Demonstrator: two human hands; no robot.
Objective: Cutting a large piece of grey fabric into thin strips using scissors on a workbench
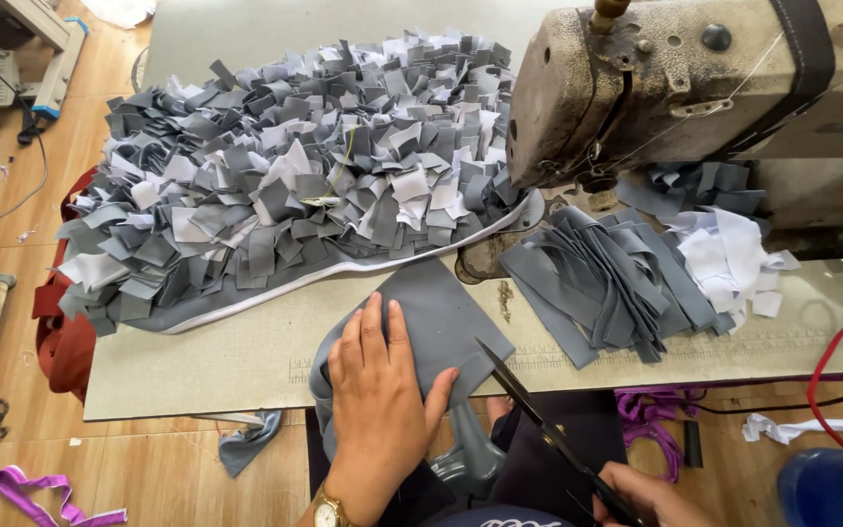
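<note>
one hand (pixel 380 385) flat on grey fabric (pixel 438 317)

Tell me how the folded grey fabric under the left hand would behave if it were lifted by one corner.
The grey fabric would probably flop: its edge already droops over the table rim. It looks light, since the left hand pins it flat with spread fingers. It likely won't slide freely, as the matte cloth looks grippy against the scissors.

Folded grey fabric (pixel 436 317) flat at table edge, scissors (pixel 539 425) open.
</note>
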